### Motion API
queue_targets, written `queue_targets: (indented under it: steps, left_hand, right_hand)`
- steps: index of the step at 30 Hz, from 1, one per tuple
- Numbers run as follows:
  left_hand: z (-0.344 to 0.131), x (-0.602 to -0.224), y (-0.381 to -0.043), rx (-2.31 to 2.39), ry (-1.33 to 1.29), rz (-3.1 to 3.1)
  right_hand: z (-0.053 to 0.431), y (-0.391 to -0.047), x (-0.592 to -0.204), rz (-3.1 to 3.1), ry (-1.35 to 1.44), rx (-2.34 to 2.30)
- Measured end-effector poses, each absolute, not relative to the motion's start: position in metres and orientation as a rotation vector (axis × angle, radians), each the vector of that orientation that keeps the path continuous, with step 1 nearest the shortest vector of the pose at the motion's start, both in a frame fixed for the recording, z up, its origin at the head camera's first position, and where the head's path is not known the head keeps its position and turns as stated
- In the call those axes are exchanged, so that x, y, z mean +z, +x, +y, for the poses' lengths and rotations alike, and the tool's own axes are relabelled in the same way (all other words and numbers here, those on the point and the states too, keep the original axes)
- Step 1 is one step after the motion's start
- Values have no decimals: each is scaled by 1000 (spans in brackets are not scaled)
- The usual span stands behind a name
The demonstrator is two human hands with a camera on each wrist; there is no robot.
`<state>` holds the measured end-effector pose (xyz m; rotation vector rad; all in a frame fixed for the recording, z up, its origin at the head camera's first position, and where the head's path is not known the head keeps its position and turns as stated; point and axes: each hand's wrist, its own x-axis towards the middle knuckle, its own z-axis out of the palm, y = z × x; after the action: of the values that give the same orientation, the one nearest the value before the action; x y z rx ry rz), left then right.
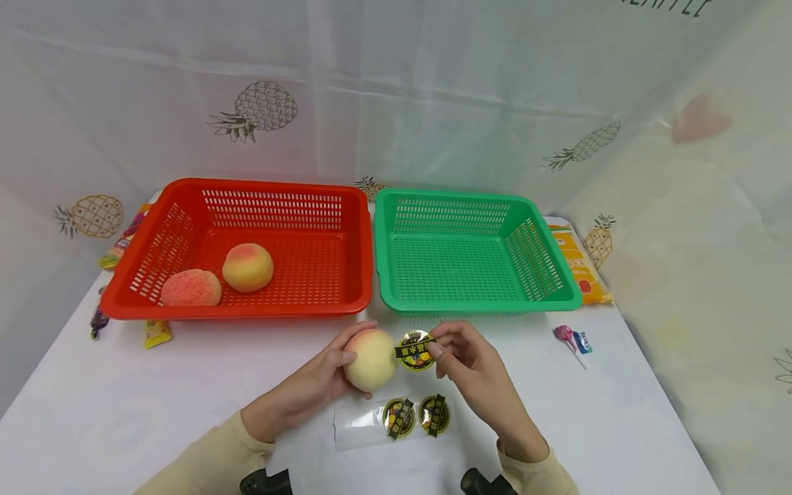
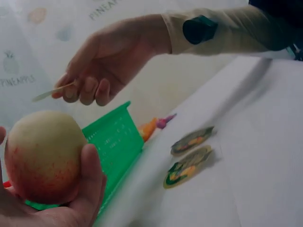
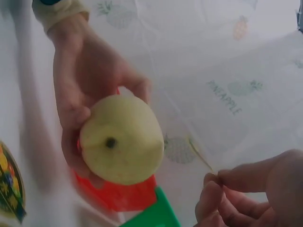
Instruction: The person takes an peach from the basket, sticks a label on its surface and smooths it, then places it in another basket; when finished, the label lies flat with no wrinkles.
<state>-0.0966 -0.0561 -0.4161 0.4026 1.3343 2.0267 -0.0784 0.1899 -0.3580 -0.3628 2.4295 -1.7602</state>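
Note:
My left hand (image 1: 315,378) grips a pale yellow peach (image 1: 371,361) with a reddish blush, fingers and thumb curled round its side. In the right wrist view the peach's (image 3: 125,142) dark stem dimple faces the camera. Between thumb and forefinger, my right hand (image 1: 476,371) pinches a round black-and-gold fruit sticker (image 1: 415,350) by its edge. That sticker hangs just right of the peach; the left wrist view shows it edge-on above the fruit, apart from it. Below the hands, a clear backing sheet (image 1: 359,426) lies on the table with two more stickers (image 1: 399,418) on it.
Behind the hands stand a red basket (image 1: 278,309) with two peaches (image 1: 247,267) inside and a green basket (image 1: 476,306). A lollipop (image 1: 564,334) and a small blue wrapper (image 1: 582,342) lie at right. Snack packets (image 1: 157,333) show around the red basket, and an orange bag (image 1: 578,265) beside the green one.

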Motion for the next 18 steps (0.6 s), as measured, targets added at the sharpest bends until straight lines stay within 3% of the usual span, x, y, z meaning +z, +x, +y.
queue_targets:
  steps: [18]
  left_hand:
    - [-40, -409, -91, 1747, 350, 1764]
  right_hand:
    - [164, -71, -361, 2399, -468, -1640]
